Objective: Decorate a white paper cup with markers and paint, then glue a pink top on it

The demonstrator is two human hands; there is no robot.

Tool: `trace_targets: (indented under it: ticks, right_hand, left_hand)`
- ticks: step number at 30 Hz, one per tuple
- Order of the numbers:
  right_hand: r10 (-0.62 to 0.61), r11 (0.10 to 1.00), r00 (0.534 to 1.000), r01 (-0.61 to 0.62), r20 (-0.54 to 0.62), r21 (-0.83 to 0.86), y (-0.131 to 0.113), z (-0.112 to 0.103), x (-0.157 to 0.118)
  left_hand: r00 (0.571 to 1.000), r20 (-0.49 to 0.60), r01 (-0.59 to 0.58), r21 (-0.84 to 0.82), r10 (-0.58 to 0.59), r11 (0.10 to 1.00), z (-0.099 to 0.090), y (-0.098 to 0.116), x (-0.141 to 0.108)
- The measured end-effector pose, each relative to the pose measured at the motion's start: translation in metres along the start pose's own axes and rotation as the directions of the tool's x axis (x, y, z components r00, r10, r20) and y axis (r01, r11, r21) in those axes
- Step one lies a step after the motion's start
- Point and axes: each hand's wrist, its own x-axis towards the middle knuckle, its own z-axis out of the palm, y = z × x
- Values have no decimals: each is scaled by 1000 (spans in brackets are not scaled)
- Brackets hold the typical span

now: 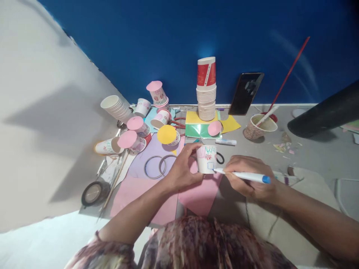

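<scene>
My left hand [183, 168] grips a white paper cup [202, 164] by its side, thumb near the base and fingers at the rim. Coloured drawings and green lettering cover the cup's upper part, and a blue square outline is drawn lower down. In my right hand [248, 175] is a white felt-tip pen [244, 175] with a blue end. Its tip meets the cup near the lower right of the square, though exact contact is hard to tell. Pink paper [199, 196] lies under the cup, and a black ring [220, 158] sits just behind it.
Decorated cups with pink and yellow paper discs [166, 134] stand at left, near stacked plain cups [113, 106] and tape rolls [92, 193]. Against the blue wall are a tall cup stack [206, 89] and a phone [246, 93]. A patterned cup [254, 130] holds sticks at right.
</scene>
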Motion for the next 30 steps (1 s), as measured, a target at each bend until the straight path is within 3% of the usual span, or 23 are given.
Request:
trace_targets:
  ticks: [13, 30]
  right_hand:
    - [31, 999, 999, -31, 21, 5, 1, -7, 0]
    - [8, 999, 1000, -8, 5, 33, 1, 0, 1]
  left_hand:
    - [999, 30, 32, -104, -29, 994, -1, -3, -2]
    - [999, 7, -32, 16, 31, 999, 0, -1, -1]
